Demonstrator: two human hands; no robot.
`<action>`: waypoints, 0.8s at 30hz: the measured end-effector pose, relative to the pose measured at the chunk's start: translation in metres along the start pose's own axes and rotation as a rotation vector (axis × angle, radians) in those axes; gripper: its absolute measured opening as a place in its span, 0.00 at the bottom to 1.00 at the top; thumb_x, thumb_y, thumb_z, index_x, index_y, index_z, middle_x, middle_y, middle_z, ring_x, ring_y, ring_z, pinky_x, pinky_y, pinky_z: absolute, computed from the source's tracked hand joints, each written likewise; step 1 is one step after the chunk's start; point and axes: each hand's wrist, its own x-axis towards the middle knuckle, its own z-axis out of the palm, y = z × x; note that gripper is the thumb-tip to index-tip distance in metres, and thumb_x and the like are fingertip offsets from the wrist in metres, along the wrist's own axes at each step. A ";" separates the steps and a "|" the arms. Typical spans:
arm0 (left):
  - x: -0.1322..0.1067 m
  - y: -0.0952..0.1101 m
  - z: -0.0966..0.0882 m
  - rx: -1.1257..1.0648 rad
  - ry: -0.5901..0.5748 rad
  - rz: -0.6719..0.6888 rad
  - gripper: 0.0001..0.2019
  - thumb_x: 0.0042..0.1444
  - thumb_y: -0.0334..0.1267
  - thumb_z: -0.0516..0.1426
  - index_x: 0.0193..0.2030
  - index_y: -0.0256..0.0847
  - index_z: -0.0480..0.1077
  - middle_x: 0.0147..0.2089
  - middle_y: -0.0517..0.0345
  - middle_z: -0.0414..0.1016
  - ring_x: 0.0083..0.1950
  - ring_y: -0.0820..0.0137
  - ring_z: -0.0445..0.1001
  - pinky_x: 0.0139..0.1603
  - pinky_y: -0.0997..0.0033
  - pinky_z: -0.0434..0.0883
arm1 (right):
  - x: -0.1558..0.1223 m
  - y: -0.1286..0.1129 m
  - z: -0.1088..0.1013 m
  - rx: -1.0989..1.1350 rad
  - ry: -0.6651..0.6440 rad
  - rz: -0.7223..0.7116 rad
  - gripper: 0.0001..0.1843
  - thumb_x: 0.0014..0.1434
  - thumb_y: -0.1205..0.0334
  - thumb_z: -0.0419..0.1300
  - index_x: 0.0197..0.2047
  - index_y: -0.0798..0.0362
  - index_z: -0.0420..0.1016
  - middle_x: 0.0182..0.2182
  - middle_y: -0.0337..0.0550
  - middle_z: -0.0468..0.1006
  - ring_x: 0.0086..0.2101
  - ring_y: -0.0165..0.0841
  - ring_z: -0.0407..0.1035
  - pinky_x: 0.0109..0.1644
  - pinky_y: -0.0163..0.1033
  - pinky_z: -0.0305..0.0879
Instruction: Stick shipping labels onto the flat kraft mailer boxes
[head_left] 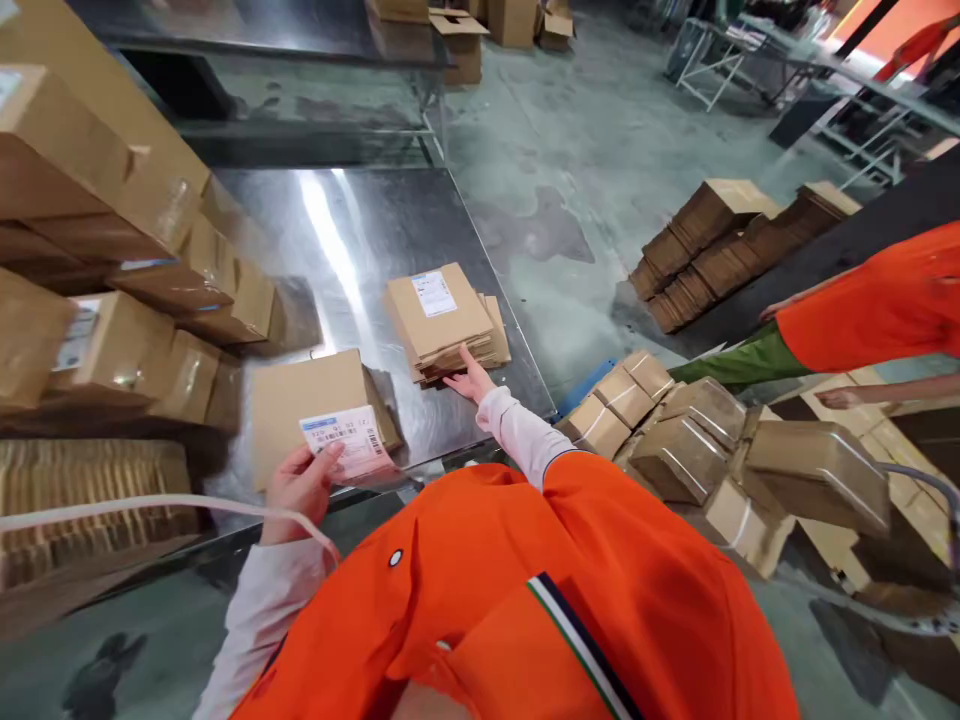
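My left hand [301,486] pinches a white barcode label [347,440] at the near corner of a flat brown carton [309,408] lying on the steel table [390,225]. Farther right, my right hand [469,381] reaches to a small stack of flat cartons [442,322]. Its fingers touch the stack's near edge, one finger pointing up onto the top sheet. The top carton of that stack carries a white label [434,293].
Taped brown boxes [120,290] are piled along the table's left side. A heap of strapped boxes [720,450] lies on the floor to the right. Another person in orange [870,310] stands at the right edge. A white strap [150,505] crosses the lower left.
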 end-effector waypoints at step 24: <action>0.006 -0.049 0.019 0.147 0.040 0.151 0.31 0.31 0.63 0.75 0.29 0.35 0.78 0.24 0.55 0.77 0.27 0.70 0.70 0.32 0.71 0.70 | -0.067 0.032 0.050 -1.298 -0.661 -0.562 0.11 0.59 0.60 0.69 0.45 0.50 0.86 0.39 0.42 0.86 0.38 0.35 0.77 0.45 0.36 0.69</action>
